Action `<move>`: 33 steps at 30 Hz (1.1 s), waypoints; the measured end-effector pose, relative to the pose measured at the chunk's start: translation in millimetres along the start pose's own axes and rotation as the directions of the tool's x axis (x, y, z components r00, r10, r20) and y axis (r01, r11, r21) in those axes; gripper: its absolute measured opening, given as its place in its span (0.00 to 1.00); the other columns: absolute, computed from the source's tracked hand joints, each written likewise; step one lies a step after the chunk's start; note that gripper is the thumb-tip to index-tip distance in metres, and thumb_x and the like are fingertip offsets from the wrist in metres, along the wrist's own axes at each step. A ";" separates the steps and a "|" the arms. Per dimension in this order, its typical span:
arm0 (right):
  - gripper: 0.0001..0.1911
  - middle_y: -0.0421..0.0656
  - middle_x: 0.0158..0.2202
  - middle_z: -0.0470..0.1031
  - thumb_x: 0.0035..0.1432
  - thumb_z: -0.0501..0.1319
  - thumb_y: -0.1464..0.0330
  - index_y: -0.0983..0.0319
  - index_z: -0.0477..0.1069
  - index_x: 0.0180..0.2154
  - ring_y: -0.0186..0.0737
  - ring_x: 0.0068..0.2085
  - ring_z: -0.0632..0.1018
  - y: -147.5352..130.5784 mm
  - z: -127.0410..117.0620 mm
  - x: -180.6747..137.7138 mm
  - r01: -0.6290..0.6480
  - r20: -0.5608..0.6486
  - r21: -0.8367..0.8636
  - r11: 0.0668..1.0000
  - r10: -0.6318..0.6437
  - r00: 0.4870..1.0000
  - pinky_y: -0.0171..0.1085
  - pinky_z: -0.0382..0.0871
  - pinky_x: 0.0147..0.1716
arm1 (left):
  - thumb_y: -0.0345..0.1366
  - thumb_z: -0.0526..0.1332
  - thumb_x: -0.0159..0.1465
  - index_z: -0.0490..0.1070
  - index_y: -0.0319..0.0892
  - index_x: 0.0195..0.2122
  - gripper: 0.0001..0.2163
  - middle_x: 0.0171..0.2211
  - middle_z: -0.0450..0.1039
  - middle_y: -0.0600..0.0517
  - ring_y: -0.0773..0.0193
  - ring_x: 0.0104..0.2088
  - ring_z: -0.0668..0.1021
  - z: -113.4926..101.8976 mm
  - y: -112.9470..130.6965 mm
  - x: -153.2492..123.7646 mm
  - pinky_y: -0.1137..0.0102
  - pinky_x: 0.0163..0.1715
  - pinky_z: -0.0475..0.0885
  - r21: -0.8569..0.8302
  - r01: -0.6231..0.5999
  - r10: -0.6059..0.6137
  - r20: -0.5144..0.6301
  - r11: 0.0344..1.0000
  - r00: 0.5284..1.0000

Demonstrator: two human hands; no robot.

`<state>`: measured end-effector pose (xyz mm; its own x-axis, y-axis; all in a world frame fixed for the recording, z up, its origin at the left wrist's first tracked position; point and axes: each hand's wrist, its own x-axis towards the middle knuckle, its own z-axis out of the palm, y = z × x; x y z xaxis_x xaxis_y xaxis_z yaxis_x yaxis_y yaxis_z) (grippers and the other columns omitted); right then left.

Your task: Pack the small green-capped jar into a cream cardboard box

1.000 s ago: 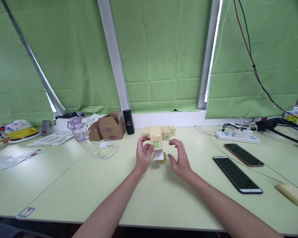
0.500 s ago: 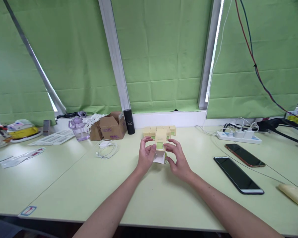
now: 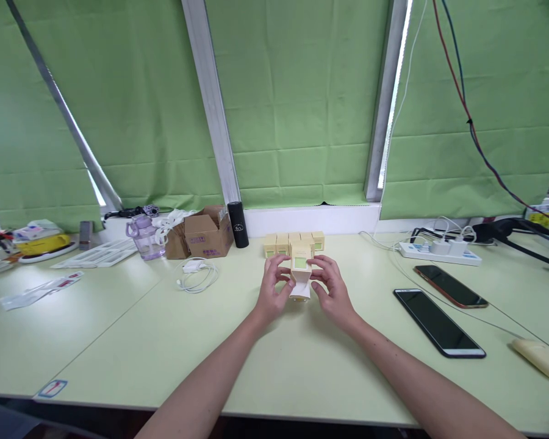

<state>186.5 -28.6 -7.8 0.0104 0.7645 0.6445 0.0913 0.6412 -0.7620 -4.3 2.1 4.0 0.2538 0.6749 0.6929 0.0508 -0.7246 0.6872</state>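
We pinch a small yellow box [image 3: 301, 263] between both hands: left hand [image 3: 274, 291] at 9 o'clock, right hand [image 3: 332, 291] at 3, fingers curled onto its sides. It sits mid-counter [image 3: 274, 360], with a row of like boxes [image 3: 293, 241] at 12 o'clock.

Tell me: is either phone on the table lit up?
No. Both phones, the black one and the orange-edged one, lie flat with dark screens to the right of the hands.

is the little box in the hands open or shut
Open: the small box, held between left hand and right hand, has a white flap hanging down.
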 end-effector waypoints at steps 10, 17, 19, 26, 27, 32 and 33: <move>0.20 0.49 0.66 0.60 0.68 0.62 0.65 0.48 0.71 0.60 0.45 0.50 0.81 -0.3 1.1 -0.4 0.005 0.011 0.011 1.000 -0.005 1.000 0.53 0.80 0.54 | 0.43 0.66 0.69 0.70 0.52 0.60 0.19 0.63 0.58 0.44 0.59 0.47 0.80 1.0 4.0 -0.2 0.60 0.49 0.78 0.009 0.050 -0.050 0.004 0.999 0.999; 0.19 0.49 0.65 0.61 0.69 0.62 0.62 0.49 0.71 0.60 0.44 0.49 0.81 -1.1 1.2 -0.7 0.028 0.016 0.000 1.000 -0.028 0.999 0.52 0.81 0.53 | 0.38 0.66 0.68 0.72 0.51 0.57 0.17 0.62 0.61 0.45 0.62 0.44 0.80 4.3 5.9 1.6 0.60 0.48 0.79 0.035 0.093 -0.091 -0.049 0.995 0.995; 0.19 0.49 0.65 0.62 0.70 0.62 0.61 0.49 0.72 0.60 0.43 0.47 0.81 -1.3 1.0 -0.7 0.031 0.019 -0.004 1.000 -0.031 0.999 0.52 0.81 0.53 | 0.37 0.66 0.68 0.72 0.50 0.57 0.16 0.61 0.62 0.46 0.62 0.44 0.80 5.0 6.3 1.8 0.61 0.47 0.79 0.042 0.096 -0.094 -0.060 0.994 0.994; 0.18 0.50 0.64 0.62 0.71 0.62 0.59 0.49 0.72 0.60 0.43 0.48 0.81 -1.5 0.4 -0.3 0.032 0.016 -0.010 0.999 -0.032 0.999 0.50 0.80 0.53 | 0.35 0.65 0.68 0.72 0.50 0.55 0.14 0.58 0.63 0.47 0.63 0.43 0.80 6.9 10.0 2.4 0.61 0.46 0.80 0.045 0.117 -0.113 -0.083 0.992 0.990; 0.18 0.49 0.64 0.62 0.71 0.62 0.59 0.49 0.73 0.60 0.42 0.47 0.81 -1.8 0.5 -0.3 0.031 0.013 -0.010 0.999 -0.031 0.999 0.50 0.81 0.52 | 0.35 0.65 0.68 0.72 0.50 0.54 0.14 0.58 0.64 0.47 0.63 0.43 0.80 7.1 10.5 2.5 0.61 0.46 0.80 0.046 0.120 -0.116 -0.085 0.992 0.990; 0.18 0.49 0.63 0.63 0.70 0.62 0.57 0.50 0.73 0.59 0.42 0.46 0.82 -3.4 1.1 0.0 0.019 -0.001 -0.010 1.000 -0.019 1.000 0.49 0.81 0.51 | 0.33 0.64 0.67 0.72 0.50 0.54 0.15 0.58 0.64 0.47 0.64 0.43 0.80 7.3 9.8 2.5 0.62 0.47 0.80 0.044 0.132 -0.128 -0.080 0.990 0.988; 0.18 0.49 0.63 0.64 0.70 0.62 0.57 0.50 0.74 0.59 0.42 0.46 0.82 -3.5 1.2 0.2 0.016 -0.006 -0.009 1.000 -0.016 1.000 0.49 0.81 0.51 | 0.33 0.64 0.67 0.72 0.50 0.54 0.15 0.58 0.64 0.47 0.64 0.43 0.80 7.3 9.4 2.4 0.62 0.47 0.80 0.044 0.132 -0.128 -0.079 0.990 0.989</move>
<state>184.9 -30.6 -5.1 0.0146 0.7537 0.6571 0.1005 0.6527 -0.7509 3.8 -4.1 10.5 0.1678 0.7711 0.6142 0.1265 -0.6347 0.7623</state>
